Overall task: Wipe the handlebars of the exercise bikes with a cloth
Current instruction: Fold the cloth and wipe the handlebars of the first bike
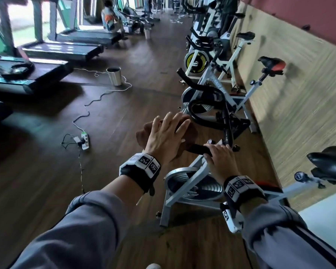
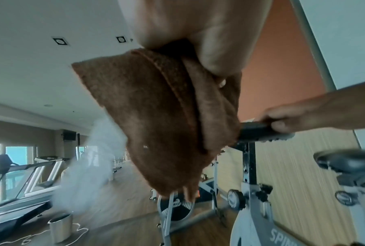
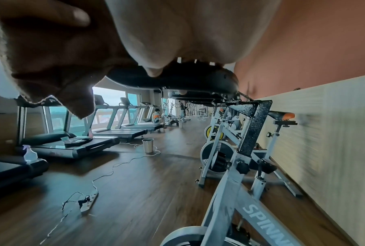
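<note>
A brown cloth (image 1: pixel 144 133) is draped over the left end of the nearest bike's black handlebar (image 1: pixel 197 148). My left hand (image 1: pixel 169 133) lies on top of it with the fingers spread and straight. In the left wrist view the thumb (image 2: pixel 215 58) pinches the cloth (image 2: pixel 156 116) against the palm, and the cloth hangs down over the bar's end (image 2: pixel 255 131). My right hand (image 1: pixel 219 154) grips the handlebar just right of the cloth, fingers curled round it. The right wrist view shows the right hand (image 3: pixel 177 33) on the bar (image 3: pixel 177 79), with the cloth (image 3: pixel 51 66) at left.
More white spin bikes (image 1: pixel 211 90) stand in a row along the wooden wall (image 1: pixel 299 94) at right. A steel bin (image 1: pixel 114 75), a power strip (image 1: pixel 85 140) and loose cables lie on the floor. Treadmills (image 1: pixel 62 49) line the left; a spray bottle (image 3: pixel 30 154) stands on one.
</note>
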